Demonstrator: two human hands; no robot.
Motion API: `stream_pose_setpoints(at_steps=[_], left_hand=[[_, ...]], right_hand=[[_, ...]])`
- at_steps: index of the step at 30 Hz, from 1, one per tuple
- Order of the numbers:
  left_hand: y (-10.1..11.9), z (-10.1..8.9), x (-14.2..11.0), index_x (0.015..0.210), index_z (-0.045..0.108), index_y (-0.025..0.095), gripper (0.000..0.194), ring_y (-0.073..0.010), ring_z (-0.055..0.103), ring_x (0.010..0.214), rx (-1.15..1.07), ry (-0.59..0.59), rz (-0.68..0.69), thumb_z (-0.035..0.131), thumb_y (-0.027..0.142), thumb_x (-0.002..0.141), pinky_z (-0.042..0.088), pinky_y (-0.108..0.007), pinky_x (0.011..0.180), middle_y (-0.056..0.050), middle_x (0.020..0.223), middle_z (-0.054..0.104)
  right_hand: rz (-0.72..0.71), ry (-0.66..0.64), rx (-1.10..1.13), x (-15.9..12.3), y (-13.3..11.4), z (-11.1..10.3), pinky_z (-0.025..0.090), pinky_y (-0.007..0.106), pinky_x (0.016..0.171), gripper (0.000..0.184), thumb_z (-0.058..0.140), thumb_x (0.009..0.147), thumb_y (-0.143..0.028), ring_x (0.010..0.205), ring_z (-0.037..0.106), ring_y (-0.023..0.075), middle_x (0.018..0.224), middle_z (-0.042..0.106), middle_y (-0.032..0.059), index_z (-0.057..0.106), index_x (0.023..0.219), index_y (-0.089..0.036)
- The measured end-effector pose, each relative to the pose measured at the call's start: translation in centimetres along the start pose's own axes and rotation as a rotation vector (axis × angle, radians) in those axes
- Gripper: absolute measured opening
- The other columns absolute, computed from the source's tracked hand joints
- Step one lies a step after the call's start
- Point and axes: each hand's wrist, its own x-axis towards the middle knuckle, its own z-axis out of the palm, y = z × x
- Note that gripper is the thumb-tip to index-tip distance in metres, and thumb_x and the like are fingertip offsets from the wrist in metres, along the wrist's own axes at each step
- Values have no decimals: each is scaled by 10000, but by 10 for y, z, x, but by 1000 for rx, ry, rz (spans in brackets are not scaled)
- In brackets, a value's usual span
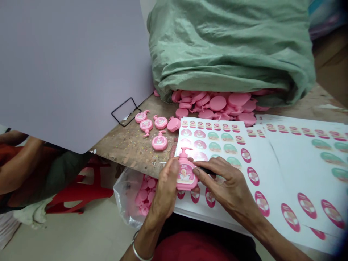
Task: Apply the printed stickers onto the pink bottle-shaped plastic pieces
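The small pink bottle (186, 174) is over the sticker sheets (258, 152). The left hand (167, 179) has its fingers around it; the right hand (227, 185) pinches a dark stick (206, 170) beside it. A steady hold and soft touch should keep its picture (185, 177) smooth. More bottles (159, 142) lie on the tabletop (119, 143).

A broad, flat, lavender-grey panel with a rounded lower corner (70, 72) fills the upper left; beside its top edge shows a narrow pale strip (144, 9), perhaps wall; a worn brown wooden surface (114, 143), flecked with bits of colour, runs behind and right of it; below lies a smooth, pale greenish-grey floor (89, 232); a glossy red plastic seat (95, 188) stands on it at left; soft, even light falls throughout.
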Motion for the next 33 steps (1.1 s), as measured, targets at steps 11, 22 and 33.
stream_pose_setpoints(at_steps=[11, 22, 33], left_hand=[[3, -5, -9, 1097, 581, 171, 479, -162, 620, 653, 47, -234, -59, 760, 400, 717, 534, -277, 611, -58, 844, 667], [24, -103, 100, 935, 657, 144, 343, -330, 573, 990, 999, 592, 455, 565, 454, 822, 414, -483, 932, -156, 997, 657], [16, 9, 68, 1071, 669, 172, 416, -204, 676, 919, -166, 35, 136, 668, 489, 802, 521, -299, 810, -76, 1002, 716]], right_hand=[[173, -39, -111, 27, 23, 2, 501, 430, 829, 756, 657, 771, -571, 1069, 609, 303, 1247, 615, 163, 434, 1371, -169], [-200, -239, -573, 159, 42, 83, 367, 422, 791, 305, 494, 841, -85, 957, 558, 311, 1010, 670, 200, 641, 1108, -87], [455, -144, 528, 92, 11, 41, 394, 267, 535, 344, 459, 896, -487, 548, 461, 120, 648, 540, -14, 569, 849, -164]])
